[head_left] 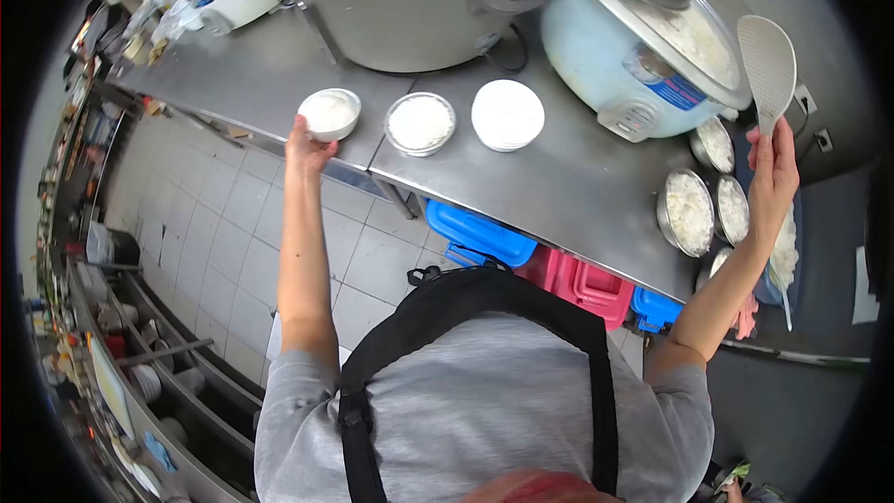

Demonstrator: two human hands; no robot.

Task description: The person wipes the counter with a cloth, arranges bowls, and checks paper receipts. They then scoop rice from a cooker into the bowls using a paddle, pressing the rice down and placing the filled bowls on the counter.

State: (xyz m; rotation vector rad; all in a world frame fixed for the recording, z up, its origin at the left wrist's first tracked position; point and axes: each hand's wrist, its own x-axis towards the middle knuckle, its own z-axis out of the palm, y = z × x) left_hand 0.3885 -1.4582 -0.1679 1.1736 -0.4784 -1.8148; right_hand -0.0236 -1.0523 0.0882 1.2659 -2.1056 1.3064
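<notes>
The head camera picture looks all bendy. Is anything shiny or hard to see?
In the head view, straight shelves seem curved and the corners go black; the metal table has a soft, pale shine; the rice in the left hand's bowl is very bright; small things along the left edge are too squeezed to name.

White rice (330, 113), pale blue cooker (585, 48)
</notes>
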